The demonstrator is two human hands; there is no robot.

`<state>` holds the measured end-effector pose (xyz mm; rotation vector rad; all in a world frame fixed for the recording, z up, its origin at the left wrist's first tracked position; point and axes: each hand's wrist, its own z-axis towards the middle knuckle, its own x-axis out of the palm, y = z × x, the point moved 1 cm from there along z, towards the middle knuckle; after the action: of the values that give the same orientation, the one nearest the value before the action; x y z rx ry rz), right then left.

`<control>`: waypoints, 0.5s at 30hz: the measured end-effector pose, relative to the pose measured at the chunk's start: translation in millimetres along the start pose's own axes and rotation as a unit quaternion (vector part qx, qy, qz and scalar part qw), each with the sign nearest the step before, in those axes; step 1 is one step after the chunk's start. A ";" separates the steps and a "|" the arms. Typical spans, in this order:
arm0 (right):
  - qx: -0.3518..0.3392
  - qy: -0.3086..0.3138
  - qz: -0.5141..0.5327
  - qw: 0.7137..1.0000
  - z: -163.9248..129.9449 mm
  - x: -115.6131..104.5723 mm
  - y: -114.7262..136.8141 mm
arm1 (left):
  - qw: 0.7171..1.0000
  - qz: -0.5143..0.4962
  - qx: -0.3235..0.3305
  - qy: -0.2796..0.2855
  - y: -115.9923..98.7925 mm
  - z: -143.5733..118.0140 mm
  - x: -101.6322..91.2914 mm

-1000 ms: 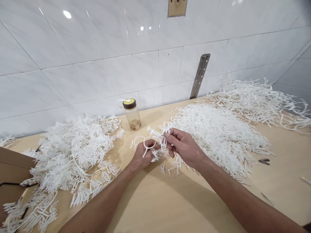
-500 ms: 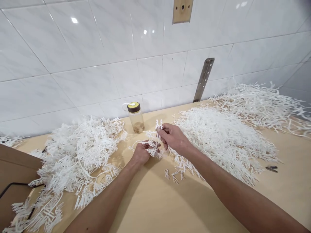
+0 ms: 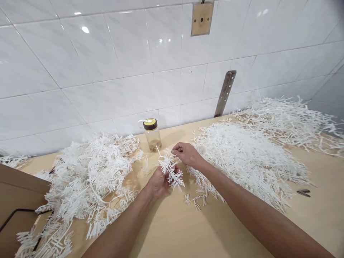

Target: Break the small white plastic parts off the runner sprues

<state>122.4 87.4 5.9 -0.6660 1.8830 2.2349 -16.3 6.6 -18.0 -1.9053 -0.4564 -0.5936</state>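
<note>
My left hand (image 3: 158, 183) grips a small cluster of white plastic sprigs (image 3: 170, 168) low over the wooden table (image 3: 182, 229). My right hand (image 3: 187, 154) pinches the upper end of that same cluster, just to the right of it. A big heap of white sprigs (image 3: 242, 157) lies right of my hands, and another heap (image 3: 88, 175) lies to the left. A few loose sprigs (image 3: 194, 200) rest on the table below my right wrist.
A clear bottle with a yellow-topped dark lid (image 3: 152, 134) stands by the tiled wall behind my hands. A metal bracket (image 3: 225, 92) leans on the wall. A cardboard box (image 3: 16, 200) sits at the left edge. A small dark tool (image 3: 303, 193) lies at the right.
Both hands stayed together on the sprig cluster while reworking it; the loop seen earlier in my left hand is gone from sight. The camera tilted up slightly.
</note>
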 end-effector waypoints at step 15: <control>-0.083 -0.062 -0.133 0.986 -46.2 -22.4 32.6 | 0.998 -0.037 0.053 -0.028 0.0 10.8 -6.0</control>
<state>141.0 40.0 39.2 -0.7344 1.4666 2.2164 -19.0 16.2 -25.2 -1.8144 -0.5860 -0.5540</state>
